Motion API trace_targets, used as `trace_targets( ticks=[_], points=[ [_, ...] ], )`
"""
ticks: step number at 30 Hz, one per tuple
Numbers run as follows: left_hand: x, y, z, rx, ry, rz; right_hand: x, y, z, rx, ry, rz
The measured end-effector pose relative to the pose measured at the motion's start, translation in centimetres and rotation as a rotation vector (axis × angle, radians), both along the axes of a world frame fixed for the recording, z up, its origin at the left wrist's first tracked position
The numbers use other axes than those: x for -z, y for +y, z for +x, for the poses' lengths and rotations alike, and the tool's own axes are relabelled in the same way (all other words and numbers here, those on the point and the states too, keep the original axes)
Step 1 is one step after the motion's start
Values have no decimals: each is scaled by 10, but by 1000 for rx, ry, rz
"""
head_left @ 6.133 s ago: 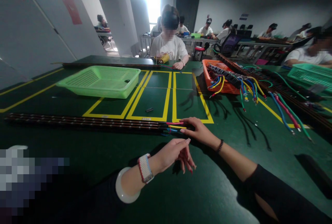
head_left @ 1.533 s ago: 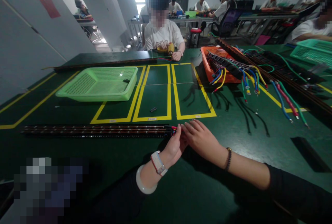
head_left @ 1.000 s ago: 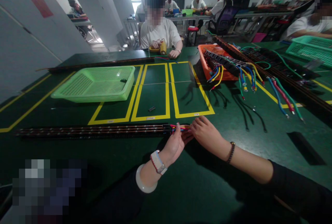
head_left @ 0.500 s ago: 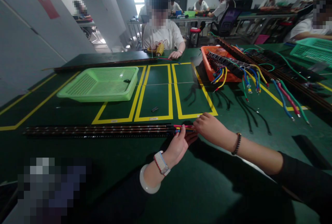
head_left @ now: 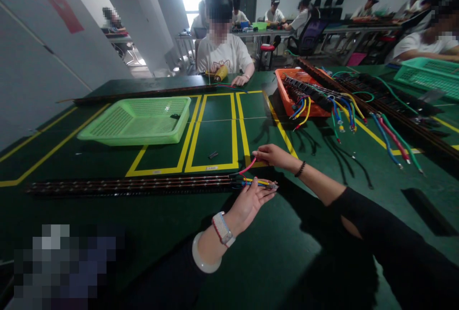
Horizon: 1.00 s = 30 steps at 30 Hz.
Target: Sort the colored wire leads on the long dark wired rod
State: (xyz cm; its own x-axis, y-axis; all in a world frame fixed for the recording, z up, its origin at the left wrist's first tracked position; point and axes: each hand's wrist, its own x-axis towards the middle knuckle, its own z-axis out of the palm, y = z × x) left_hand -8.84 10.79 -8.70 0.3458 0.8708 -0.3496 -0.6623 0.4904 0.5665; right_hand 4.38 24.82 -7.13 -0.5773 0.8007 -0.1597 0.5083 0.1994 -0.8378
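From my remote seat I see the long dark strip (head_left: 136, 185) lying flat on the green tabletop (head_left: 287, 252), close to the person. Its long axis runs left to right, and its wired end points right. A red wire (head_left: 247, 167) rises from that end and slants away from the person. The right hand (head_left: 272, 154) holds its tip pinched between thumb and fingers, just above the yellow tape lines (head_left: 211, 166). The yellow and blue wires (head_left: 260, 183) run straight on rightward from the strip's end. The left hand (head_left: 251, 200) lies along them, fingers stretched out almost straight and thumb tip against the wires. I cannot tell whether it actually grips them.

Inside one taped box beyond the strip sits a small dark piece (head_left: 213, 155). Farther off to the left is a green basket (head_left: 138, 121). To the right, an orange basket (head_left: 287, 94) holds dark parts whose coloured leads (head_left: 340, 114) spill onto the tabletop. Across the tabletop another person (head_left: 224, 54) sits working with a yellow tool (head_left: 220, 73).
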Motion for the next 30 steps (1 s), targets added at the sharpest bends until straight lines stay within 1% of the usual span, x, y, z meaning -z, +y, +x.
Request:
trace_targets(
  ticks=[4,6,8,13,17,20,23,30],
  points=[
    [0,2,-1,-20,-5,-10,-7,17,-17,5,-29,106],
    [-2,2,-1,-47,-1,-31,-7,19,-19,7,-36,114],
    [-5,3,-1,-62,-4,-54,-6,15,-16,-4,-46,112],
    [-6,3,-2,-51,-12,-69,-4,-6,8,-64,-139,96],
    [-3,3,-2,-65,-13,-77,-13,-30,26,-44,-258,121],
    [-1,3,-1,-77,-16,-85,-18,-48,35,-121,-294,110],
    [1,3,-1,-66,-24,-66,-17,-60,38,-197,-337,204],
    [0,3,-2,-48,-20,-43,-16,-72,32,-199,-483,453]
  ],
)
